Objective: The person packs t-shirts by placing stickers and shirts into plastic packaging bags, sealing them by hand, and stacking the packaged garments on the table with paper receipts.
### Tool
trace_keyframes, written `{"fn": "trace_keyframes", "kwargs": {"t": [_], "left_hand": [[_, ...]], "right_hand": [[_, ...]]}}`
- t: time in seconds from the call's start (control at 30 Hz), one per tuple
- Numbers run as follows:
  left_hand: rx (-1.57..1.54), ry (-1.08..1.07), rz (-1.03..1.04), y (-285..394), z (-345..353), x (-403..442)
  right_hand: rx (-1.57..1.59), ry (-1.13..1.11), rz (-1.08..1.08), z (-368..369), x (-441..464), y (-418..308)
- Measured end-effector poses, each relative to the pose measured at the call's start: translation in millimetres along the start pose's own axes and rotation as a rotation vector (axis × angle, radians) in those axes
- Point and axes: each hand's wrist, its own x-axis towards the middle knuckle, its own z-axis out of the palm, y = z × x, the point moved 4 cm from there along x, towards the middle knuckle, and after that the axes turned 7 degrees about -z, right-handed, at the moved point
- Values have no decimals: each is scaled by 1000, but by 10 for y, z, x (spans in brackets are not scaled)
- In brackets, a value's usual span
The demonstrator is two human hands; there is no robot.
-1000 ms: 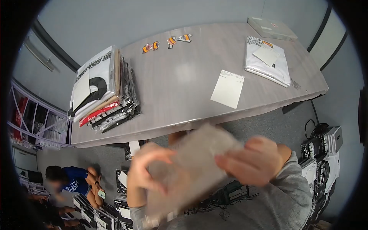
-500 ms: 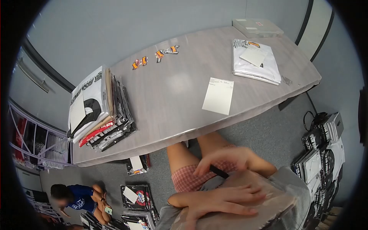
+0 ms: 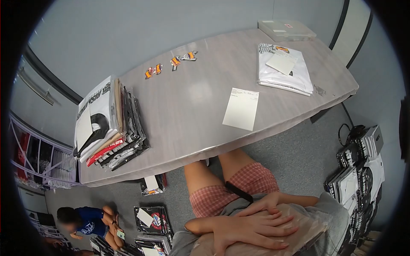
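Observation:
A plastic-wrapped package with tan contents [image 3: 314, 219] lies against my body at the bottom of the head view. My left hand [image 3: 256, 232] rests flat on top of it, fingers stretched to the right and apart. Above it, my right hand [image 3: 260, 205] comes in from the right and lies on the package's upper edge. Its fingers are extended, partly covered by my left hand. Just beyond them a black strap [image 3: 239, 191] crosses my checked shorts.
On the grey table [image 3: 183, 115] are a stack of bagged garments [image 3: 100, 123], a paper slip [image 3: 241, 109], small orange-and-black pieces [image 3: 175, 62], a folded white garment [image 3: 286, 79] and a plastic case [image 3: 287, 30]. Garment piles [image 3: 346, 187] and a seated person [image 3: 87, 219] are on the floor.
My right hand has come down from above the strap onto the package, beside my left hand. The left hand has stayed on the package.

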Motion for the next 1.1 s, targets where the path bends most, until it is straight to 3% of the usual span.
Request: {"fn": "trace_keyframes", "kwargs": {"t": [0.1, 0.17, 0.2, 0.23, 0.27, 0.43, 0.47, 0.53, 0.57, 0.6, 0.67, 0.73, 0.77, 0.8, 0.87, 0.93, 0.97, 1.0, 1.07, 1.1], "left_hand": [[1, 37, -42, -38, -6, -60], [-28, 94, -78, -127, -12, -184], [-13, 255, 134, -114, -77, -305], [1, 413, 348, 112, -257, -231], [-278, 612, 453, 373, -359, -154], [-222, 912, 598, 344, -238, -1233], [-206, 983, 631, 298, -184, -1425], [-180, 1122, 698, 153, -31, -1775], [-171, 1195, 733, 21, -38, -1861], [-163, 1267, 769, -184, -30, -1904], [-336, 1413, 490, -151, -139, -1831], [222, 1879, 24, 10, -239, -1807], [181, 1676, 129, 81, -345, -1666], [143, 1470, 226, 138, -401, -1558], [215, 1500, 219, 158, -387, -1615], [257, 1467, 44, 127, -369, -1612], [243, 1577, -41, 87, -347, -1606], [241, 1566, -31, 62, -324, -1612], [193, 1705, -295, -100, -286, -1723], [146, 1783, -333, -190, -268, -1780]], "right_hand": [[48, 48, 26, 6, -61, 8], [29, 196, 172, -2, -129, -25], [25, 192, 173, -15, -146, -35], [92, 282, 51, -71, -161, -81], [163, 372, -70, -123, -189, -111], [523, 812, -676, -354, -449, -207], [523, 807, -675, -358, -470, -281], [-364, 995, -125, -329, -512, -471], [-427, 1205, -199, -263, -428, -559], [-426, 1209, -198, -267, -459, -554], [-655, 1390, -350, -289, -601, -661], [-667, 1538, -567, -302, -713, -910], [-771, 1597, -595, -309, -848, -1094], [-827, 1602, -820, -308, -920, -1329], [-958, 1645, -945, -264, -1099, -1894], [-1004, 1681, -1065, -264, -1252, -2469], [-1011, 1676, -1138, -349, -1453, -2734], [-1012, 1705, -1147, -468, -1646, -2988], [-1006, 1761, -1120, -744, -2058, -3411], [-997, 1790, -1082, -890, -2257, -3556]]}}
